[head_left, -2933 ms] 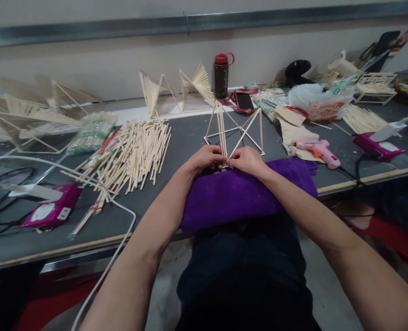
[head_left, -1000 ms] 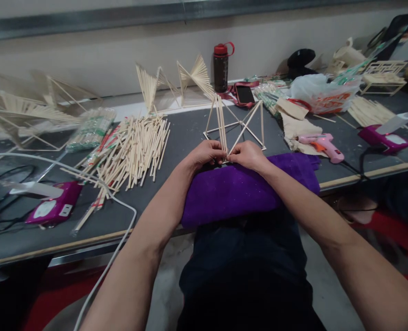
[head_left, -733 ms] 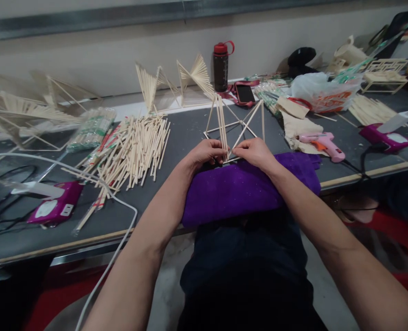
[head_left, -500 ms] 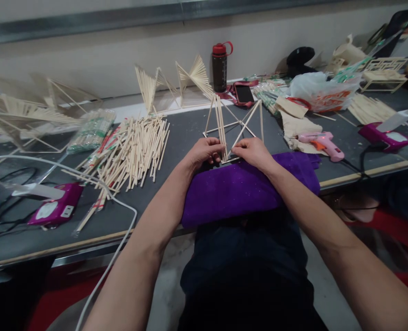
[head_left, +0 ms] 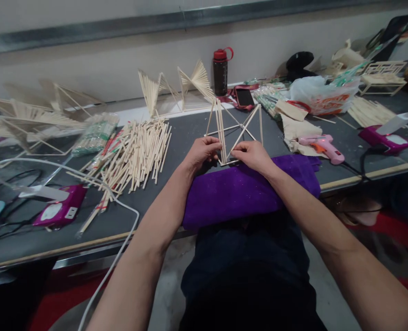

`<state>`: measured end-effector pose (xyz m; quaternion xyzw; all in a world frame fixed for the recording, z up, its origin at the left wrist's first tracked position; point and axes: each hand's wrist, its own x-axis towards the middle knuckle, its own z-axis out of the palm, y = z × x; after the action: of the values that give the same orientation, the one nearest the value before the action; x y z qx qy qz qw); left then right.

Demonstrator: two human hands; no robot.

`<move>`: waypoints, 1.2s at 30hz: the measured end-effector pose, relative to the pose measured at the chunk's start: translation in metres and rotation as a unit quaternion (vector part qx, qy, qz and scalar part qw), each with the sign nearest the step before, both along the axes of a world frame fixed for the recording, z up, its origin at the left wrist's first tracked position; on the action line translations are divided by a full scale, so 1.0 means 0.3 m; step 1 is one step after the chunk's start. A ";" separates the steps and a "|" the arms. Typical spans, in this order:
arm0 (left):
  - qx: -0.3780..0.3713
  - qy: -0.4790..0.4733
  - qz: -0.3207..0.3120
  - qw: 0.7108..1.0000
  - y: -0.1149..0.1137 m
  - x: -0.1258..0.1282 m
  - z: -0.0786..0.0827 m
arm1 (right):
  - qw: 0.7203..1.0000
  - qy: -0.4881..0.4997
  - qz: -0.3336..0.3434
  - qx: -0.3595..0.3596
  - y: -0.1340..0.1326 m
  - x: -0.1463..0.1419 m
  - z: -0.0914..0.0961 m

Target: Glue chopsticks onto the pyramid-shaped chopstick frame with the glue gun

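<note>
Between my hands a frame of thin wooden sticks (head_left: 241, 132) stands on the dark table, just behind a folded purple cloth (head_left: 231, 197). My left hand (head_left: 205, 151) is closed at the frame's left side, its fingertips pinching the upright sticks near their lower part. On the other side my right hand (head_left: 252, 154) pinches the lower end of a slanted stick, close to the frame's front bottom corner. Both wrists rest over or beside the cloth. A pink glue gun (head_left: 323, 146) lies to the right on a piece of tan paper.
Loose wooden sticks (head_left: 138, 151) are heaped at left. Finished stick models (head_left: 176, 87) stand behind, near a red-capped bottle (head_left: 220, 71) and a phone (head_left: 244, 98). A white cable (head_left: 131, 209) loops over the table edge from a magenta power block (head_left: 60, 207). A plastic bag (head_left: 323, 94) sits at back right.
The camera view has shifted slightly, so the scene sits a little lower and farther right. Both hands keep nearly the same pinch on the stick frame.
</note>
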<state>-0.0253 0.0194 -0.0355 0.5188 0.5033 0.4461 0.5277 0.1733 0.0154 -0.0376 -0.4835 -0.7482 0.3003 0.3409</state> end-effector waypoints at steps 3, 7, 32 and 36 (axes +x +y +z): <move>-0.010 0.004 -0.011 1.000 0.005 -0.014 -0.004 | 1.000 0.002 -0.005 0.011 -0.013 -0.004 0.004; -0.023 0.008 -0.011 1.000 -0.002 -0.020 0.007 | 1.000 0.015 -0.008 0.024 -0.048 0.001 0.008; 0.158 0.122 0.147 0.969 0.207 -0.077 0.294 | 0.968 0.148 0.199 -0.034 0.528 -0.058 0.343; 0.165 0.105 0.133 0.972 0.219 -0.078 0.283 | 0.961 0.132 0.240 -0.038 0.563 -0.104 0.290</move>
<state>-0.0487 0.0850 0.0495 0.5710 0.5395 0.5324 0.3154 0.1420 0.1842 0.0495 -0.2585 -0.7787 0.4624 0.3361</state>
